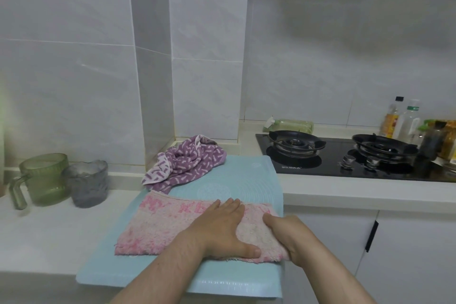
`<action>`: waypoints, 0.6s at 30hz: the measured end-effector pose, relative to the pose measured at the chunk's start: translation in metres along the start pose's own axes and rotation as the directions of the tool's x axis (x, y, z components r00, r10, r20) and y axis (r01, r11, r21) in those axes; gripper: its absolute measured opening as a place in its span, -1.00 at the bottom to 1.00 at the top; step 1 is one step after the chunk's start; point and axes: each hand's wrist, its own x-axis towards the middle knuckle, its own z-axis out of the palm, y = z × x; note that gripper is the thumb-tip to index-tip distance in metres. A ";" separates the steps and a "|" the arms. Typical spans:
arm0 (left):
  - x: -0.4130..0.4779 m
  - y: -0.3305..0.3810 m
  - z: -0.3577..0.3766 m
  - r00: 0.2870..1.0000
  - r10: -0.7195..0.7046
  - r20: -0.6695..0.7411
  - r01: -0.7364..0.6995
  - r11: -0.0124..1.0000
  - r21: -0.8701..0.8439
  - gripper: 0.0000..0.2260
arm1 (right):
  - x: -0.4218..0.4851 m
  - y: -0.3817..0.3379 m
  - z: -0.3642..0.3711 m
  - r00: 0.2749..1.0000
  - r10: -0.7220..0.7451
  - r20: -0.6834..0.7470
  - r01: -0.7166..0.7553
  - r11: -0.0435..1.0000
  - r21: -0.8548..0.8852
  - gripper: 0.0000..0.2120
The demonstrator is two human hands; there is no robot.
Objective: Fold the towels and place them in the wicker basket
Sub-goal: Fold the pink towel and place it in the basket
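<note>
A pink towel (158, 227) lies spread flat on a light blue mat (246, 180) at the counter's front. My left hand (222, 227) presses flat on the towel's middle, fingers straight. My right hand (286, 234) grips the towel's right end, fingers curled under its edge. A crumpled purple towel (185, 163) with white dashes sits at the mat's far left corner against the wall. No wicker basket is in view.
A green jug (45, 179) and a grey jug (87, 184) stand on the counter to the left. A black gas hob (345, 155) with two burners is on the right, with bottles (404, 118) behind it. White cabinet doors are below.
</note>
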 end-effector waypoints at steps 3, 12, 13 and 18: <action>0.000 -0.001 -0.001 1.000 0.014 0.017 -0.014 1.000 0.010 0.03 | 0.000 0.003 -0.002 1.000 -0.014 -0.018 0.014 1.000 0.007 -0.76; -0.005 -0.006 -0.006 0.999 -0.002 0.040 0.003 0.999 -0.042 -0.06 | 0.003 0.002 -0.001 0.983 -0.144 -0.112 0.155 0.984 0.091 -0.86; -0.009 -0.009 -0.008 0.999 -0.015 0.030 0.017 0.997 -0.069 -0.11 | 0.001 -0.003 -0.007 0.985 -0.143 -0.101 0.155 0.979 0.130 -0.87; -0.026 -0.019 -0.010 0.999 -0.049 -0.005 0.048 0.998 -0.044 -0.26 | -0.007 -0.015 -0.056 0.992 -0.108 -0.066 0.122 0.954 0.275 -0.87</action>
